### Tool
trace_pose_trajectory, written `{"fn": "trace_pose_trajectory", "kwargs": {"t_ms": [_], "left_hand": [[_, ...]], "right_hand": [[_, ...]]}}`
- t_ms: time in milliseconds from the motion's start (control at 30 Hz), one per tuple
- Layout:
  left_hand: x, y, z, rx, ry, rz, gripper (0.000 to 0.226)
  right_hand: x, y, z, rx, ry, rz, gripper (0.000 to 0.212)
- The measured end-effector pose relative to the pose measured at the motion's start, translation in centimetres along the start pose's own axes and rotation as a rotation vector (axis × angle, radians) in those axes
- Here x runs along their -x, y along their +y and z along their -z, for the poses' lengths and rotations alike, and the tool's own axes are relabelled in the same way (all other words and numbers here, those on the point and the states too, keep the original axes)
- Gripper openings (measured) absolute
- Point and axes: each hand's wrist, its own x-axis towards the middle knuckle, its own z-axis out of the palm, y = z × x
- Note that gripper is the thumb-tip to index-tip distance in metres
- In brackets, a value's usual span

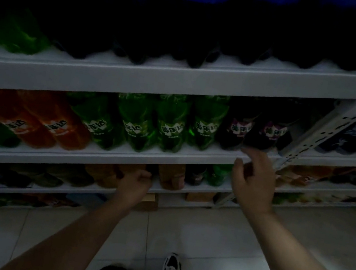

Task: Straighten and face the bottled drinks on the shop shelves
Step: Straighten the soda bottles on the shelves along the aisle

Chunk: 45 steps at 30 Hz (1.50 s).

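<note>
Dim white shelves are running across the frame, with orange bottles at left, green bottles at centre and purple bottles at right standing near the middle shelf's front edge. At centre right the right hand is hovering with loosely spread fingers holding nothing, its fingertips just at that edge below the purple bottles. Lower centre, the left hand is sitting curled against the lower shelf's edge, and whether it grips anything cannot be told.
</note>
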Motion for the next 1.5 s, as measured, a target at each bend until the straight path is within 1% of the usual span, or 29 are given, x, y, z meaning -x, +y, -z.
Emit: {"fn": "trace_pose_trajectory", "kwargs": {"t_ms": [67,167,267,333,433,500,633,700,833,933,1000,1067,1133,1200,1267,1367,1400,1500], "left_hand": [[-0.2,0.2,-1.0,-0.063,-0.006,-0.026,0.02],[-0.1,0.8,-1.6,-0.093,-0.031,-0.051,0.008],[0.4,1.7,-1.5,-0.105,-0.055,-0.088,0.009],[0.8,2.8,-1.2,-0.127,-0.063,-0.135,0.007],[0.9,4.5,-0.3,-0.113,-0.061,-0.226,0.015],[0.8,5.5,0.4,-0.12,-0.073,-0.241,0.012],[0.5,6.1,1.2,-0.158,-0.032,-0.259,0.024],[1.0,6.1,1.2,-0.166,-0.003,-0.249,0.025],[2.0,4.7,-0.4,-0.23,0.049,-0.218,0.021],[2.2,2.7,-3.8,-0.264,0.064,-0.204,0.027],[2.0,1.3,-6.7,-0.242,0.071,-0.181,0.029],[1.8,0.0,-9.7,-0.224,0.092,-0.173,0.028],[1.7,-1.0,-12.5,-0.222,0.129,-0.167,0.039],[0.8,-1.8,-15.4,-0.227,0.111,-0.159,0.051],[-0.7,-2.7,-18.2,-0.197,0.104,-0.173,0.057],[-3.7,-4.3,-22.2,-0.057,0.135,-0.18,0.075],[-4.8,-4.9,-23.5,-0.004,0.154,-0.186,0.077],[-8.0,-6.8,-26.7,0.062,0.259,-0.231,0.075]], "right_hand": [[2.6,2.3,0.3,0.05,-0.075,-0.116,0.03],[5.1,3.8,0.9,0.118,-0.141,-0.275,0.024],[6.0,3.3,1.5,0.125,-0.193,-0.342,0.024],[5.6,2.1,1.9,0.132,-0.194,-0.346,0.029],[4.0,0.1,2.3,0.103,-0.184,-0.279,0.03],[2.8,-0.7,2.4,0.078,-0.194,-0.239,0.03],[1.4,-0.6,1.8,0.059,-0.229,-0.204,0.035],[1.5,0.1,1.5,0.078,-0.31,-0.18,0.037],[3.3,3.8,0.8,0.155,-0.486,-0.119,0.031],[5.0,8.6,0.7,0.224,-0.607,-0.164,0.016],[5.8,11.8,0.4,0.248,-0.667,-0.192,0.017],[6.6,14.3,-0.1,0.248,-0.662,-0.225,0.02],[7.1,16.1,-1.0,0.232,-0.664,-0.259,0.024],[7.2,17.6,-2.6,0.179,-0.65,-0.303,0.025],[7.0,19.2,-4.9,0.11,-0.622,-0.358,0.029],[6.8,22.1,-9.0,0.001,-0.55,-0.487,0.046],[6.8,23.1,-10.4,-0.033,-0.523,-0.507,0.051],[6.6,26.3,-13.9,-0.154,-0.445,-0.463,0.064]]}}
